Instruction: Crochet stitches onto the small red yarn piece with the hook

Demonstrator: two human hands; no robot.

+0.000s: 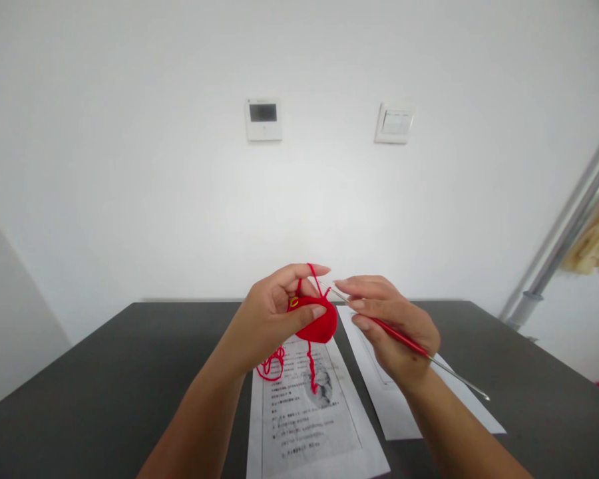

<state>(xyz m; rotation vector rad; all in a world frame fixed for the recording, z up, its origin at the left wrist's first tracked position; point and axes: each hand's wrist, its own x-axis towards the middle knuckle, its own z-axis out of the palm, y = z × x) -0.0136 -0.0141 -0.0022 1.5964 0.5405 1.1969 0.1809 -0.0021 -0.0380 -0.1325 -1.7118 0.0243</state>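
My left hand pinches a small red crochet piece between thumb and fingers. Red yarn runs over its raised index finger down to the top edge of the piece. A yellow stitch marker sits at the piece's left edge. In my right hand is a crochet hook with a red grip and metal ends, held like a pencil. Its front tip is close to the yarn loop at the top of the piece; whether it is inside the loop is too small to tell. A red yarn tail hangs below.
Loose red yarn lies left of the tail. Two sheets, a printed page and another paper, lie on the dark table. A white wall with a thermostat and a light switch stands behind.
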